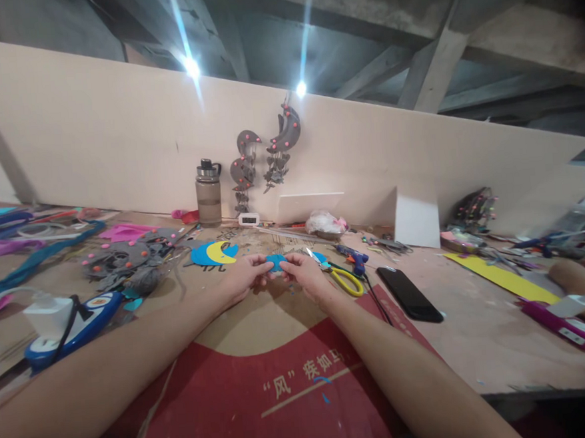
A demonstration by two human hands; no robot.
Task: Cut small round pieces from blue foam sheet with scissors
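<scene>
My left hand (pixel 249 275) and my right hand (pixel 303 273) meet over the cardboard sheet, fingers closed in a pinch. Between them is a small blue craft piece (pixel 276 263), held at both sides; its material and full outline I cannot make out. Left of my hands lies a blue cutout (pixel 202 253) with a yellow crescent moon (pixel 222 252) on it. Scissors with yellow handles (pixel 347 282) lie just right of my right hand, near a blue glue gun (pixel 358 261). Another bit of blue (pixel 319 257) shows behind my right fingers.
The red and tan cardboard (pixel 284 386) covers the table before me. A phone (pixel 408 294) lies to the right, a blue power strip (pixel 74 331) to the left. Behind stand a water bottle (pixel 208 193) and small clock (pixel 248 219). Another person's arm (pixel 578 286) is at far right.
</scene>
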